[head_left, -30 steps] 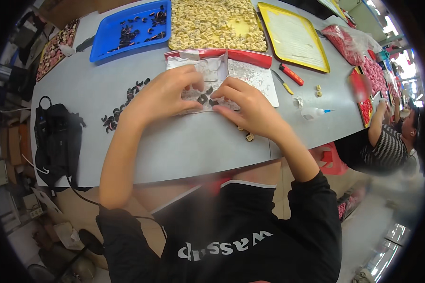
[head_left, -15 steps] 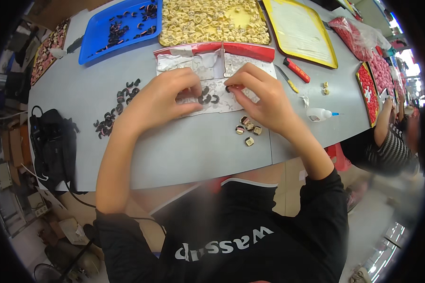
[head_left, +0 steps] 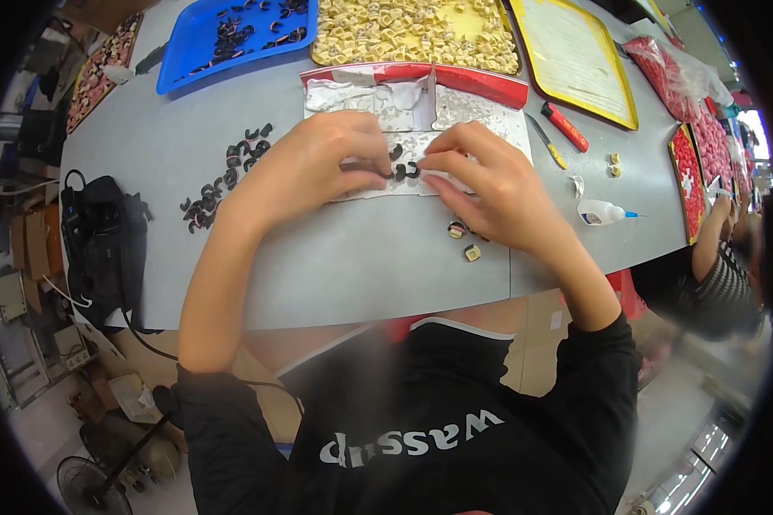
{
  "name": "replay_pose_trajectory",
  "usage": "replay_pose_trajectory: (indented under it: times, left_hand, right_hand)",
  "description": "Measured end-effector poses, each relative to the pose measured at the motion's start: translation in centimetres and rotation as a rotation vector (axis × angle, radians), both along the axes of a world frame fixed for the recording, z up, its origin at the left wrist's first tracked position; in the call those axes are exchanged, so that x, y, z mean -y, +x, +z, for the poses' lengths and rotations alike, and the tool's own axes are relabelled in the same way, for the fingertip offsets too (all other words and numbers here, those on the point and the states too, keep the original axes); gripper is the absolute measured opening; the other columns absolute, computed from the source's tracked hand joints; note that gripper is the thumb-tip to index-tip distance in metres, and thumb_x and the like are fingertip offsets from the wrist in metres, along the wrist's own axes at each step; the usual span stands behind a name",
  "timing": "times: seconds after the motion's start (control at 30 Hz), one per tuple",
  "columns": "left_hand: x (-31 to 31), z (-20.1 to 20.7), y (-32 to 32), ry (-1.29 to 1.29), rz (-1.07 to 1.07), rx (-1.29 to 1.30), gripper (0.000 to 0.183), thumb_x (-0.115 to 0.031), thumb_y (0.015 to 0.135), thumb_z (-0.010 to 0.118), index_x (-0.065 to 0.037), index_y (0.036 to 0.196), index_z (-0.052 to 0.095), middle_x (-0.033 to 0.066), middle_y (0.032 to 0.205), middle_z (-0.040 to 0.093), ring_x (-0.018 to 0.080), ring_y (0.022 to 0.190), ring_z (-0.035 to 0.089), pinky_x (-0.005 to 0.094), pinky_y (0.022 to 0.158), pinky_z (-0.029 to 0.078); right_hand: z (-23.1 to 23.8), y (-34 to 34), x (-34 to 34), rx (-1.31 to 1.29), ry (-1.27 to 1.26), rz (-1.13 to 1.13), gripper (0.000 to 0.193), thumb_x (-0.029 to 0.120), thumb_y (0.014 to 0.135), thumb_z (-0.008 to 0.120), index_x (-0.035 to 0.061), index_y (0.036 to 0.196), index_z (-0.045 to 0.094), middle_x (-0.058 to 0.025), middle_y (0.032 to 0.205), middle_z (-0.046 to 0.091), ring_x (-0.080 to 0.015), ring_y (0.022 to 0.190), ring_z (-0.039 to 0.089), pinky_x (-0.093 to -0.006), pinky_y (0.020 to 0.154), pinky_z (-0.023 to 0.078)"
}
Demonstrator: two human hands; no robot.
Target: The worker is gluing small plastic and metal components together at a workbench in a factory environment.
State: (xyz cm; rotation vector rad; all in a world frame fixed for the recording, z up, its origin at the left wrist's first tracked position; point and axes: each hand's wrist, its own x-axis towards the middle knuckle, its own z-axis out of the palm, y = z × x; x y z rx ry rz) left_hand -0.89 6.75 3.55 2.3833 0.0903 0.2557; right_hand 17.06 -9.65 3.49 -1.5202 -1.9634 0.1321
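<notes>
My left hand [head_left: 318,163] and my right hand [head_left: 489,184] meet over a silvery white sheet [head_left: 455,116] lying on the grey table [head_left: 343,257]. Their fingertips pinch small black curved pieces [head_left: 404,170] resting on the sheet between them. A red strip [head_left: 489,81] edges the sheet's far side. Two small finished cream-and-black pieces [head_left: 465,242] lie on the table just under my right wrist. A loose heap of black curved pieces [head_left: 223,176] sits to the left of my left hand.
A blue tray [head_left: 189,51] with black pieces, a tray of cream pieces [head_left: 412,30], a yellow tray [head_left: 575,56], a red cutter [head_left: 565,126], a glue bottle [head_left: 601,212]. Black bag [head_left: 103,240] at the left edge. Another person's arm [head_left: 713,240] at the right.
The view has shifted so the table sits lower and closer. Both hands stay together on the sheet, fingers working the black pieces; two small pieces now lie uncovered beside my right wrist.
</notes>
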Motion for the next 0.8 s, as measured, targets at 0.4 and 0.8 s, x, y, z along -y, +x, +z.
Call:
replay_pose_trajectory:
  times: [0.4, 0.8]
  left_hand:
    - [0.6, 0.7, -0.4, 0.024, -0.018, -0.017, 0.013, -0.004, 0.069, 0.075, -0.001, 0.081, 0.069, 0.0042, 0.089, 0.065, 0.022, 0.084, 0.062, 0.0323, 0.073, 0.052]
    - [2.2, 1.1, -0.4, 0.265, 0.086, 0.022, 0.011, -0.003, 0.072, 0.071, -0.001, 0.079, 0.062, 0.0075, 0.082, 0.061, 0.0265, 0.078, 0.06, 0.0355, 0.067, 0.05]
  right_hand:
    - [-0.6, -0.1, -0.6, 0.008, -0.085, 0.057, 0.017, -0.001, 0.071, 0.064, 0.0028, 0.088, 0.06, -0.0082, 0.089, 0.057, -0.0281, 0.084, 0.056, -0.0378, 0.073, 0.049]
    - [-1.4, -1.2, -1.2, 0.061, 0.035, 0.02, 0.019, 0.0, 0.07, 0.074, 0.0027, 0.086, 0.066, -0.0072, 0.089, 0.06, -0.0245, 0.08, 0.058, -0.0347, 0.069, 0.05]
